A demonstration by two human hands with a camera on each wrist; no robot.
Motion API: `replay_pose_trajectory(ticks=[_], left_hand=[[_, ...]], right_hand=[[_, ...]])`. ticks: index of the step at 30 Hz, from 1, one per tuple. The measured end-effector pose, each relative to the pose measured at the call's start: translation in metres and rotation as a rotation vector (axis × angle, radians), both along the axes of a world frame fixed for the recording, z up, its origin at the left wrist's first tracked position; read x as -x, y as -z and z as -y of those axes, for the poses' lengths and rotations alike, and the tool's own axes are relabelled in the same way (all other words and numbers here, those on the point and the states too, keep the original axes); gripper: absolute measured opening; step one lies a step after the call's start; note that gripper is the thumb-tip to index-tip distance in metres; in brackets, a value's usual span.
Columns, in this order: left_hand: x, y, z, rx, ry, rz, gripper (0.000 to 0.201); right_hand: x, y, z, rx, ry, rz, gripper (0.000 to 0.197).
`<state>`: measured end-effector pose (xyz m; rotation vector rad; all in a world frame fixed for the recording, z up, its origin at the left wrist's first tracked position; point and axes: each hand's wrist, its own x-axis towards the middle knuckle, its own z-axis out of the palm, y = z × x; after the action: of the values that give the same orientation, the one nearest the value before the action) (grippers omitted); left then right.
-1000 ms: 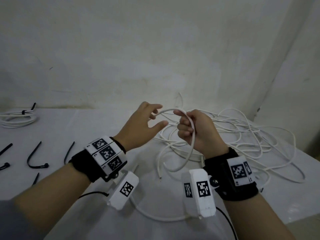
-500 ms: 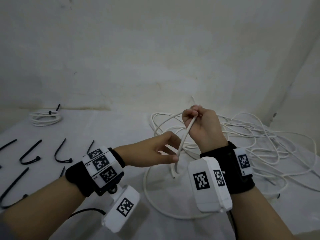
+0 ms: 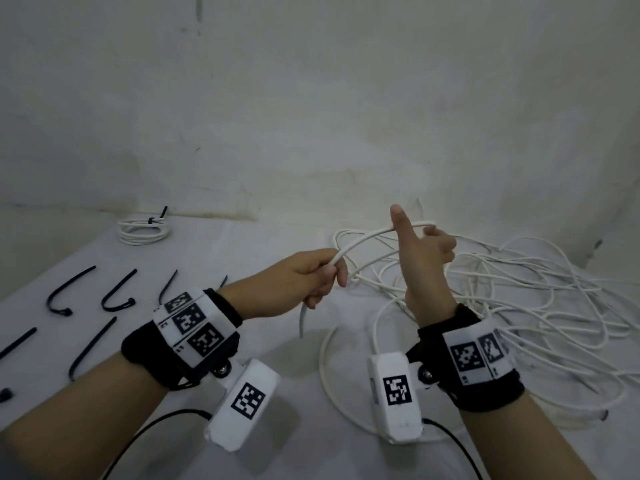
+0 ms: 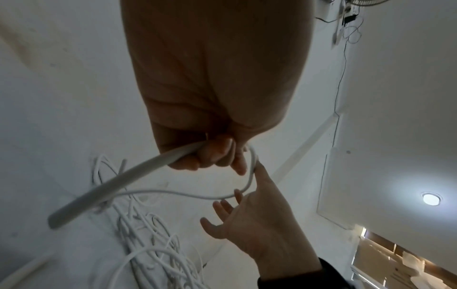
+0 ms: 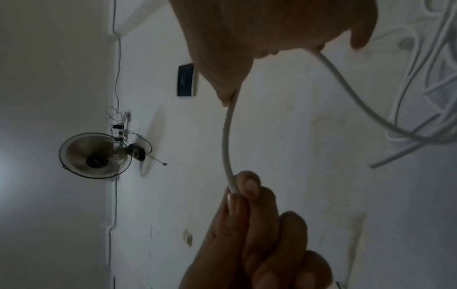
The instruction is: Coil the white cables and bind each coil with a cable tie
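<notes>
Hands [image 3: 304, 278] [image 3: 424, 251] joined by cable [image 3: 367, 241]

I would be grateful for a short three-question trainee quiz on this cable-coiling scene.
1. True or false: the left hand grips the white cable.
2. The bound coil lies: A) far left by the wall, B) in the tangled pile.
3. Fill in: the right hand's thumb points ____.

Key: 1 true; 2 A; 3 up.
</notes>
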<state>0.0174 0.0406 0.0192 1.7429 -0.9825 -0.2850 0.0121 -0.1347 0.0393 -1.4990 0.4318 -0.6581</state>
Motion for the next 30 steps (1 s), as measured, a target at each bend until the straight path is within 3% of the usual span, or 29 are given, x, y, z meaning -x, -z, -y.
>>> replay_pose_trajectory(ticks=[4, 6, 7, 10, 13, 16, 20, 24, 26, 30], left_hand=[[0.003, -0.009, -0.008, 0.065, -0.021, -0.003, 0.024], [0.002, -0.015, -0.014, 0.090, -0.021, -0.022, 0.025], [0.001, -0.018, -0.017, 0.115, -0.030, -0.035, 0.025], [-0.004, -0.026, -0.028, 0.234, -0.129, -0.095, 0.027], [-0.004, -0.027, -0.031, 0.286, -0.198, -0.227, 0.036], [0.001, -0.023, -0.028, 0.350, -0.135, -0.328, 0.038], [-0.003, -0.036, -0.036, 0.740, -0.150, -0.487, 0.049], [-0.015, -0.054, -0.057, 1.043, -0.166, -0.512, 0.059], [-0.020, -0.058, -0.065, 1.125, -0.174, -0.506, 0.061], [-0.028, -0.062, -0.065, 1.194, -0.160, -0.499, 0.057]], right_hand=[[0.002, 0.002, 0.000, 0.277, 0.067, 0.293, 0.055], [0.007, -0.002, -0.001, 0.473, -0.115, 0.349, 0.035], [0.009, -0.003, 0.000, 0.536, -0.232, 0.349, 0.037], [0.012, -0.008, 0.000, 0.575, -0.424, 0.411, 0.036], [0.008, -0.012, 0.004, 0.500, -0.370, 0.497, 0.029], [0.001, -0.019, 0.007, 0.480, -0.368, 0.469, 0.024], [-0.005, -0.011, 0.016, 0.394, -0.623, 0.351, 0.009], [-0.007, 0.011, 0.034, 0.474, -0.753, 0.276, 0.022], [-0.009, 0.016, 0.041, 0.590, -0.732, 0.285, 0.027], [-0.010, 0.015, 0.039, 1.065, -0.622, 0.336, 0.028]])
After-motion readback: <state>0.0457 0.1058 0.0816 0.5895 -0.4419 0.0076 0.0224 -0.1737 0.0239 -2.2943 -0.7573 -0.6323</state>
